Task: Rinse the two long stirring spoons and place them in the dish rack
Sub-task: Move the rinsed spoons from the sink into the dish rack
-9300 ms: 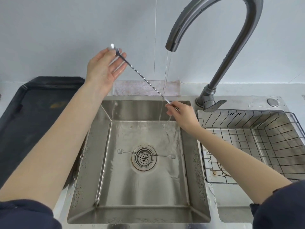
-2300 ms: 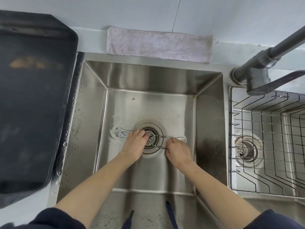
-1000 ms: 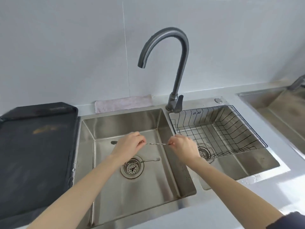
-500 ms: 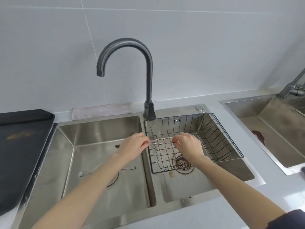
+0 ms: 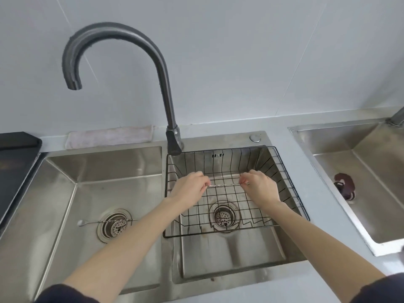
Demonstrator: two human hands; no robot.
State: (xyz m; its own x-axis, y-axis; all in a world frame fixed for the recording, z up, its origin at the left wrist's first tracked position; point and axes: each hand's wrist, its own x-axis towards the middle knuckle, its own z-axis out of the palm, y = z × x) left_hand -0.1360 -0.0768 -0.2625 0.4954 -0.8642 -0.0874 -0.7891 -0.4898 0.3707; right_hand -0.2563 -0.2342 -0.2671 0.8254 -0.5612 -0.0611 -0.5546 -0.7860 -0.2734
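Dark sleeves (image 5: 65,294) cover my two forearms at the near edge, and both arms reach out over the steel double sink (image 5: 168,270). My left hand (image 5: 190,189) and right hand (image 5: 260,188) each pinch one end of a twisted stirring spoon (image 5: 223,185), fingers curled round the thin stem, holding it level inside the black wire dish rack (image 5: 290,189), above the rack's grid floor; I cannot tell whether it touches the wires.

I count two spoons. The second spoon (image 5: 91,221) lies flat in the left basin (image 5: 56,193), its stem crossing the round drain strainer (image 5: 114,225), its far end hidden under my left arm. The rack sits in the right basin (image 5: 229,259), over that basin's own strainer (image 5: 224,215), and holds only the spoon I grip.

Three basins in all: a third, separate sink (image 5: 328,136) lies to the right with a dark reddish-brown stopper (image 5: 345,185) on its floor.

Farther back stand one dark gooseneck tap (image 5: 164,84), its spout over the left basin, a small round steel button (image 5: 255,137), one pale folded cloth (image 5: 109,138) against the wall, and a black tray (image 5: 15,158) at the far left. I can read no writing anywhere.
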